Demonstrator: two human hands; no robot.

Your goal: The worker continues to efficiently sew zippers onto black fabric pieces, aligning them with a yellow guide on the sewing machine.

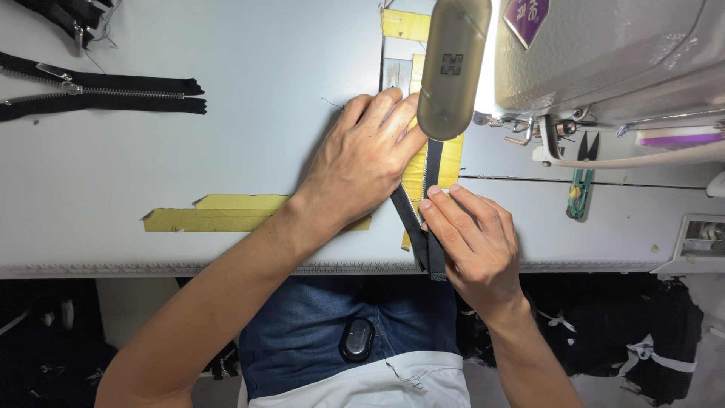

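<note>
Table: a pale grey sewing table (226,151) fills the view, its front edge running across just above the person's lap.
Sewing machine: the grey machine head (604,53) looms top right, and its rounded end cover (451,68) hangs right over the work.
Tape: here's a long strip of yellow tape (219,215) stuck flat on the table to the left, with more yellow tape (451,162) under the machine.
Spare zippers: black zippers (98,94) lie top left, well apart from both hands.
Left hand: the left hand (362,159) is flat on the table, fingers together and stretched out, fingertips pressing down just left of the zipper near the cover; it grips nothing.
Right hand: the right hand (472,238) comes in from below, fingers narrow and straight, pinning the tape's right edge; the thumb is hidden.
Zipper: the black zipper (432,170) runs between the two hands, from under the cover over the table's front edge.
Snips: green thread snips (579,189) rest on the right, untouched.
</note>
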